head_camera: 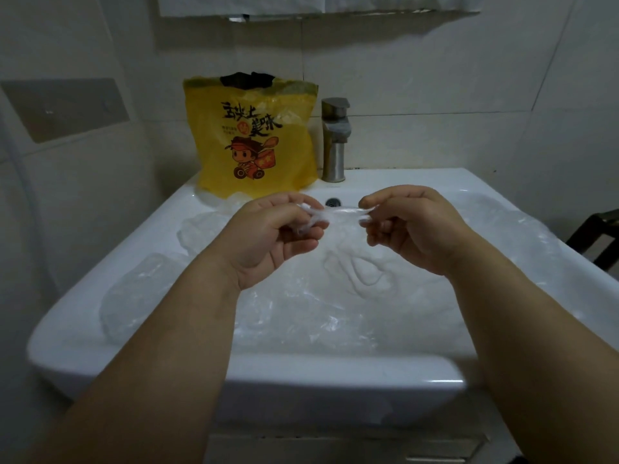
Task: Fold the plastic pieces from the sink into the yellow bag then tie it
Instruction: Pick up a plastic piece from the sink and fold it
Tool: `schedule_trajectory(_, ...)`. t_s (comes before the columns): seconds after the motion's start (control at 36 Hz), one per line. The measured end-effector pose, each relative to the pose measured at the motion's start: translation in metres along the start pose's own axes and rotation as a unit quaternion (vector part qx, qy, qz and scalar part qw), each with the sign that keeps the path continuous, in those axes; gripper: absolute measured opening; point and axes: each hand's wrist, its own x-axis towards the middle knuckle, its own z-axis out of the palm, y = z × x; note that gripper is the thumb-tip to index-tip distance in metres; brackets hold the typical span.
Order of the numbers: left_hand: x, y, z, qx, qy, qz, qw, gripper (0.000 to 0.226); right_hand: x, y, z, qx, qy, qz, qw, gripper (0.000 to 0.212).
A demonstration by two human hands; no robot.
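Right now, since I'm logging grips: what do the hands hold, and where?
Left hand and right hand pinch opposite ends of a thin clear plastic piece.

Grip = plastic piece [335, 214] pinched between left hand [268, 236] and right hand [412, 229], held above the sink [301, 373] basin. Under the grip and out to both sides: loose plastic pieces [301, 313] lying in the basin. Left of the grip and nearer the person, one sheet [140, 286] lies over the sink's left rim. Overflow hole [332, 202] just behind the grip. Bag [254, 139] behind-left on the back ledge, tap [335, 139] just beside it on its right, straight behind the grip
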Motion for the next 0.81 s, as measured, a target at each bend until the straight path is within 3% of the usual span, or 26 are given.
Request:
schedule_trajectory(0.11,0.001,-0.001,0.000,0.012,-0.006,-0.004,1.000,0.014,-0.002,-0.001,-0.001,-0.028,-0.018,0.003,0.999,0.017)
schedule_trajectory(0.17,0.003,-0.005,0.000,0.074,0.019,0.004,0.997,0.021,-0.002,0.001,-0.001,-0.079,-0.004,0.006,0.997,0.013)
schedule_trajectory(0.22,0.005,-0.008,0.000,0.123,0.044,0.029,0.991,0.013,0.000,0.004,-0.001,-0.114,0.006,0.011,0.993,0.006)
schedule_trajectory(0.31,0.007,-0.012,-0.003,0.142,0.062,0.047,0.987,0.006,0.002,0.007,-0.003,-0.137,0.013,0.035,0.990,0.015)
schedule_trajectory(0.42,0.010,-0.015,-0.006,0.157,0.085,0.065,0.982,0.013,0.002,0.008,-0.003,-0.160,0.012,0.065,0.985,0.024)
schedule_trajectory(0.58,0.011,-0.012,-0.002,0.108,0.088,0.091,0.986,0.017,0.001,0.008,0.003,-0.206,0.002,0.064,0.977,0.007)
schedule_trajectory(0.69,0.009,-0.012,0.008,0.006,0.012,0.041,0.999,0.022,0.001,0.012,0.013,-0.179,-0.002,0.010,0.984,0.009)
schedule_trajectory(0.81,0.010,-0.024,0.016,0.135,-0.059,-0.022,0.989,0.057,-0.002,0.016,0.026,-0.143,-0.059,0.007,0.988,0.013)
